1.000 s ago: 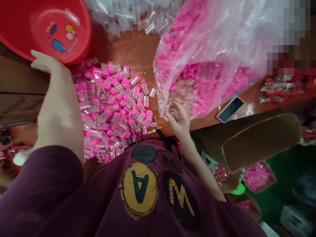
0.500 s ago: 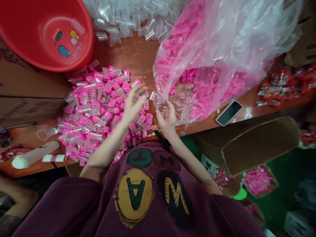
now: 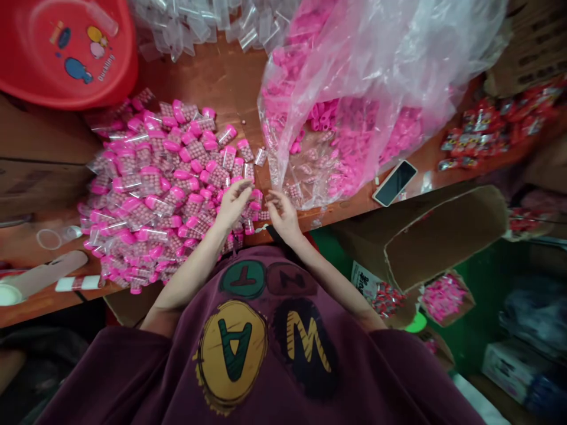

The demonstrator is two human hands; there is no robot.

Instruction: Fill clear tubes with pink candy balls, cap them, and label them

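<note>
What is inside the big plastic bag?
Inside the plastic bag are many small pink pieces. Its cloudy folds hide what lies toward the far end, and anything beneath the top layer is covered.

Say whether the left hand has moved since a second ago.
Yes: against the red basin, the left hand has moved from near its rim, right and down the view, to the right side of the pink-capped pile.

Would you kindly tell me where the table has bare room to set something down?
The widest nearly bare patch of table lies between the basin, clear tubes, pink pile and bag. The pile and bag crowd the table, leaving a narrow strip between them.
</note>
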